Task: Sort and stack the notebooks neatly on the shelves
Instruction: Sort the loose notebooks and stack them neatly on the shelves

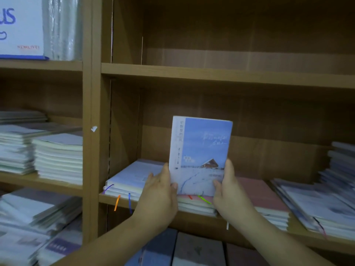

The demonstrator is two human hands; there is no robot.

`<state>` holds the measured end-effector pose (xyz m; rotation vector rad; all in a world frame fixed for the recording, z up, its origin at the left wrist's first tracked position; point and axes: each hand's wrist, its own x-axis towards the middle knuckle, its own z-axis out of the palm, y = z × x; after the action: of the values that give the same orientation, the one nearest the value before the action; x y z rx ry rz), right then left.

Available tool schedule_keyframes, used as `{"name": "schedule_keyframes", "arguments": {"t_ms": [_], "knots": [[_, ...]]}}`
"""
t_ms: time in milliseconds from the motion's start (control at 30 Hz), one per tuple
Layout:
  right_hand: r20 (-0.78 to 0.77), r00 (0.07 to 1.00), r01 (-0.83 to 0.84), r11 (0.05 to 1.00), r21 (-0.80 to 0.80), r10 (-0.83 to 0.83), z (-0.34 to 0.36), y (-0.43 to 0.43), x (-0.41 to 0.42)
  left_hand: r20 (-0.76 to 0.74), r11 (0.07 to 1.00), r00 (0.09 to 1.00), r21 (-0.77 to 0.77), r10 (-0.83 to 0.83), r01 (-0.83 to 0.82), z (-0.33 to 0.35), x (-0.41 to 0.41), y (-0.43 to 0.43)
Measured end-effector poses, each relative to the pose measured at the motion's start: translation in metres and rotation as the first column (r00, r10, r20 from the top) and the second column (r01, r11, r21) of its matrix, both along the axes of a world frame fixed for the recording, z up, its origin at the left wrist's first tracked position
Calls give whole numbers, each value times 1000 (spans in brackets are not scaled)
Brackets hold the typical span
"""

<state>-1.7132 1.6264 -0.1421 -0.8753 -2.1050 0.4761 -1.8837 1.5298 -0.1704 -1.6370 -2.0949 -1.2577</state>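
I hold a light-blue notebook (199, 150) upright, its cover showing a snowy field and a cabin. My left hand (160, 191) grips its lower left edge and my right hand (228, 189) grips its lower right edge. Its bottom edge stands over a pink stack (257, 192) on the middle wooden shelf (123, 203). To the left of it lies a pale-blue stack (132, 177) with coloured ribbon markers hanging over the shelf edge.
A fanned pile of notebooks (317, 206) fills the shelf's right end. The shelf above (211, 73) holds nothing. Left bay shelves carry white stacks (57, 158) and a messy pile (34, 223). Dark notebooks (192, 250) lie on the shelf below.
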Motion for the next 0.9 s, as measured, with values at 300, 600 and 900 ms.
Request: {"name": "schedule_keyframes", "arguments": {"t_ms": [300, 600, 900], "knots": [[-203, 975, -125, 979, -162, 91, 12, 7, 0, 66, 983, 989, 134, -132, 122, 26, -10, -15], [-307, 938, -266, 902, -341, 161, 35, -30, -78, 516, 985, 853, 169, -77, -13, 52, -76, -63], [-191, 975, -186, 896, -403, 117, 36, -26, -141, 477, 989, 873, 51, 100, -142, 50, -124, -61]]}}
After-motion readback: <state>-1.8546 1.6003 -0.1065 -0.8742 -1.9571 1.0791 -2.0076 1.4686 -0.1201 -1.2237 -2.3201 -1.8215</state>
